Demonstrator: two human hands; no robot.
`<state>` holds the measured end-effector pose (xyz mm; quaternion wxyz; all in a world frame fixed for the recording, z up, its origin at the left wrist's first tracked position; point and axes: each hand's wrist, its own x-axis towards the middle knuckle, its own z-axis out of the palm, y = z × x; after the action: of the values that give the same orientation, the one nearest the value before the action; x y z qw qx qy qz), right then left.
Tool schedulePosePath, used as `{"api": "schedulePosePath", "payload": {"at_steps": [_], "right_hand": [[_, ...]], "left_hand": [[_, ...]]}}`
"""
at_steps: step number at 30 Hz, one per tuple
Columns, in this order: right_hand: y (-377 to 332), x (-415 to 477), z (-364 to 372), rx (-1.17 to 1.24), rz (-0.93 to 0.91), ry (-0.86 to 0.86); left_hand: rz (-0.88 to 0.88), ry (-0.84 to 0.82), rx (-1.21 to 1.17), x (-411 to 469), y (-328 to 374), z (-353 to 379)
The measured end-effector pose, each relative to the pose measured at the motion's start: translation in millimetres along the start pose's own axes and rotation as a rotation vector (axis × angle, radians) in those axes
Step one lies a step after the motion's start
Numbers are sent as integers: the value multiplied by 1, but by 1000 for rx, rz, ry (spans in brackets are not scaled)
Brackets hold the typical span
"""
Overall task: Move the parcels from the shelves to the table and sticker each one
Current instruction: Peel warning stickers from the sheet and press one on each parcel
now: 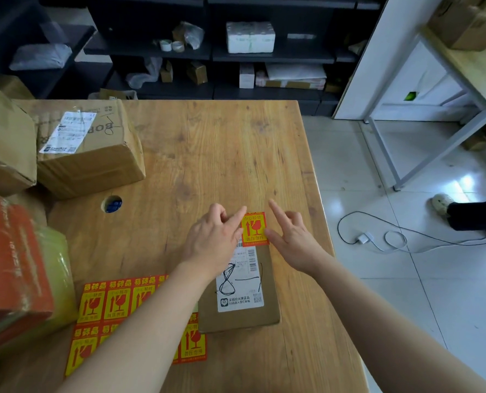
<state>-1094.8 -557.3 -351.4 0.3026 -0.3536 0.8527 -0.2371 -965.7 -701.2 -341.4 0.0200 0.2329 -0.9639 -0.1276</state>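
Note:
A flat brown parcel [239, 316] with a white shipping label lies on the wooden table [207, 154] in front of me. A red and yellow fragile sticker [253, 230] sits on its far end. My left hand [212, 239] is at the sticker's left edge, index finger stretched to its top corner. My right hand [291, 236] is at the right edge, index finger pointing forward, thumb touching the sticker's side. A sheet of the same stickers [114, 304] lies at the parcel's left, partly under my left forearm.
Two cardboard boxes [88, 154] stand at the table's back left, and an orange box with a yellow packet [17, 268] at the near left. Dark shelves [207, 52] behind hold more parcels. On the right floor lie a white cable [378, 236] and someone's foot.

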Motion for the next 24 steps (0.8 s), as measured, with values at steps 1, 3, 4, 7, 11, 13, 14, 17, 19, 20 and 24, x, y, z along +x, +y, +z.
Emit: {"api": "schedulePosePath", "payload": {"at_steps": [1, 3, 4, 7, 11, 13, 14, 17, 19, 20, 24], "right_hand": [[-3, 0, 1, -60, -39, 10], [-9, 2, 3, -99, -65, 2], [-10, 3, 3, -96, -64, 7], [-13, 8, -1, -89, -36, 81], [-20, 15, 1, -129, -45, 47], [-18, 15, 1, -138, -18, 36], [-16, 14, 0, -146, -2, 48], [-18, 10, -2, -178, 20, 120], [-21, 4, 2, -183, -29, 110], [-21, 1, 5, -195, -41, 92], [-16, -14, 7, -198, 16, 102]], "left_hand": [[16, -6, 26, 1, 3, -1], [14, -27, 53, 5, 7, -5], [-1, -33, 54, 7, 8, -7], [-56, -54, 7, 16, 6, -9], [-24, -93, 47, 26, 8, -5], [-44, -87, 71, 28, 3, -3], [-69, -81, 72, 28, 0, -2], [-103, -26, 59, 25, -2, 0], [-62, 7, 101, 17, 4, 0], [-49, -2, 139, 12, 6, -1], [-154, -17, 221, -16, -3, -10]]}}
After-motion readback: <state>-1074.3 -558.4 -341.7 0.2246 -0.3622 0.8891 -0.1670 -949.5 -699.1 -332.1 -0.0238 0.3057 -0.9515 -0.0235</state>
